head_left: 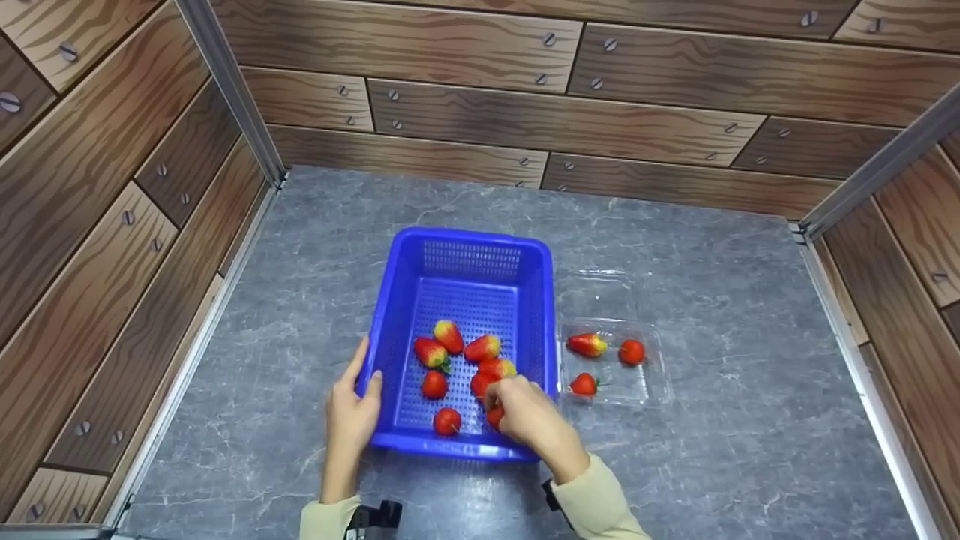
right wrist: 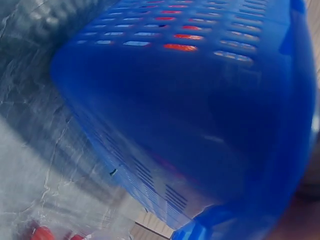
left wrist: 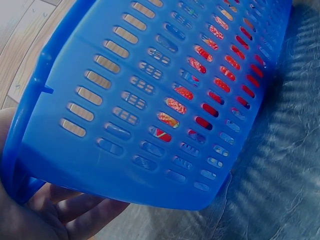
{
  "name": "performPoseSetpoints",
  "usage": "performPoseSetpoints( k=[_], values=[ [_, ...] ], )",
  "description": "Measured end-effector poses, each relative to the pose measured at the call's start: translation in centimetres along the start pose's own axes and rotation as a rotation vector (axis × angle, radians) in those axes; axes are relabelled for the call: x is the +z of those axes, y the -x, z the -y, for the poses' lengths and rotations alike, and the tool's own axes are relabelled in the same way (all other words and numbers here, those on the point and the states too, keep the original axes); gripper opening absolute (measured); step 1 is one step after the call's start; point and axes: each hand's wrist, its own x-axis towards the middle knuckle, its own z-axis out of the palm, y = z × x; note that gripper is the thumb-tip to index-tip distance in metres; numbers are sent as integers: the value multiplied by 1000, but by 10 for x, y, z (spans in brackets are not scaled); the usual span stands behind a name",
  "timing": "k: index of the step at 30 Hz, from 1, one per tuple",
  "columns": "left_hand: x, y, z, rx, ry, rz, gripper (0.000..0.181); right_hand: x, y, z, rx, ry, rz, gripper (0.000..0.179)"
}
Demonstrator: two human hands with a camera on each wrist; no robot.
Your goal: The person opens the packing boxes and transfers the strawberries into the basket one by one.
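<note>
A blue plastic basket point(head_left: 461, 448) with slotted walls holds several red strawberries, some with yellow ends, such as this strawberry point(head_left: 448, 337). At its left side my left hand point(head_left: 351, 412) grips the rim, thumb on the inner side and fingers outside; the left wrist view shows the fingers point(left wrist: 82, 212) below the rim. My right hand point(head_left: 529, 416) reaches inside over the near right corner, its curled fingers at a round red strawberry point(head_left: 494, 417). Another red strawberry point(head_left: 481, 385) is partly covered by that hand. From the right wrist, the basket wall point(right wrist: 165, 110) hides the fingertips.
Right of the basket lies an open clear plastic box point(head_left: 622, 390) with its lid point(head_left: 600, 289) folded back. Inside it are a yellow-ended strawberry point(head_left: 585, 344), a round red strawberry point(head_left: 631, 351) and a leafy one. Wood-patterned walls point(head_left: 480, 112) enclose the grey marbled surface point(head_left: 720, 315).
</note>
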Motion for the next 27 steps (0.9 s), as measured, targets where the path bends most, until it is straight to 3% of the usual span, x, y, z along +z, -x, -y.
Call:
performPoseSetpoints(
  k=[13,19,27],
  values=[
    [-1,0,0,-51,1,20,55,18,-5,-3,-24,49,-19,31],
    [-1,0,1,-27,-4,21,55,23,-6,-5,-23,53,-48,32],
    [-2,-1,1,-28,3,19,55,23,-8,-4,-18,17,-28,32]
  ],
)
